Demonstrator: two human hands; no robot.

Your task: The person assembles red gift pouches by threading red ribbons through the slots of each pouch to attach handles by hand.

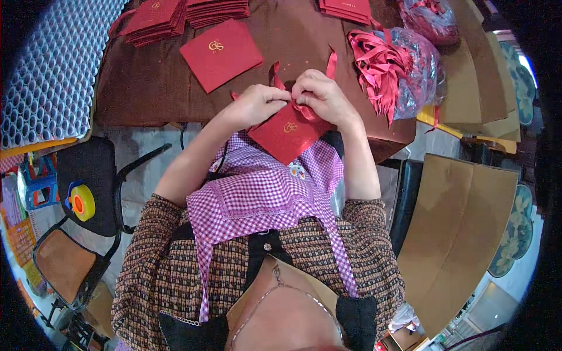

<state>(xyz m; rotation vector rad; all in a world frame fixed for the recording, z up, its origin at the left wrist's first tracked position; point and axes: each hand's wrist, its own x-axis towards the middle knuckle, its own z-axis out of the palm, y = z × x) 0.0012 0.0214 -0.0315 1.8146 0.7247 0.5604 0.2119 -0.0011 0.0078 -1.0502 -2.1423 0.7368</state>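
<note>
A flat red paper piece point(287, 136) with a gold emblem, which looks like a folded gift bag, lies tilted at the table's near edge, over my lap. At its top edge, my left hand point(260, 106) and my right hand point(325, 100) meet, fingertips almost touching. Both are closed in a pinch on a red ribbon point(332, 63), whose loose ends stick up past the fingers. The exact knot or hole between the fingertips is hidden. Beyond my left hand rests another flat red piece point(221, 54) with the same emblem.
Stacks of red pieces point(155, 22) line the table's far side. A bundle of red ribbons point(383, 73) in clear plastic lies at right. The brown tablecloth point(146, 99) covers the table. White tubes point(47, 70) fill the left; a chair point(88, 187) and cardboard point(453, 228) flank me.
</note>
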